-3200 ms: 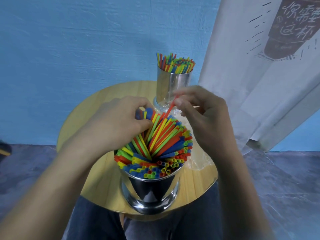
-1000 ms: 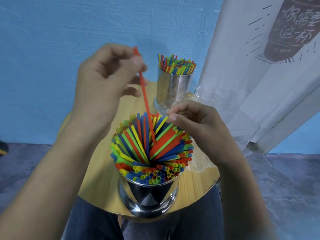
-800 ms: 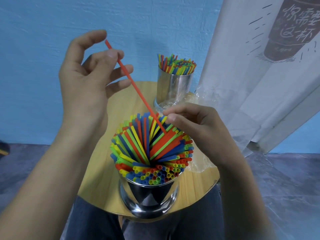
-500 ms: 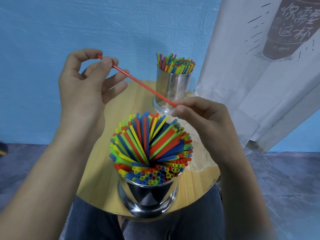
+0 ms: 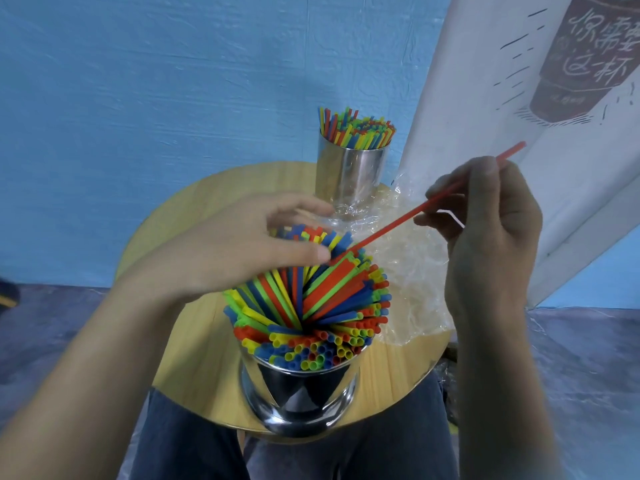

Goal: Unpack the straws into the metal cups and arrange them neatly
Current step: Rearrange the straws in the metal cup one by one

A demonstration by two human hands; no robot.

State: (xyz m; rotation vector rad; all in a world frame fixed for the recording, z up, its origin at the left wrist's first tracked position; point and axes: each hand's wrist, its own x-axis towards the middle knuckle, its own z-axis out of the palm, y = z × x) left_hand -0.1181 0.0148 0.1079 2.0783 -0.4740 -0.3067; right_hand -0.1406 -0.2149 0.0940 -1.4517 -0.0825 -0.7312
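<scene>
Cup (image 5: 298,393) at near edge of table (image 5: 194,358)

A round wooden desk (image 5: 235,181) with a pale grain stands against a blue, roughly plastered wall (image 5: 173,98). To the right of the desk hangs a white banner (image 5: 485,98), slanting down toward the floor; it carries a dark brown printed cup (image 5: 595,64) with white handwritten characters and short black strokes around it. The floor (image 5: 571,358) is mottled grey. Below the desk's near rim show dark blue trousers (image 5: 346,459). At the left edge sits a dark object (image 5: 7,292) with a yellow strip, too cropped to identify.
</scene>
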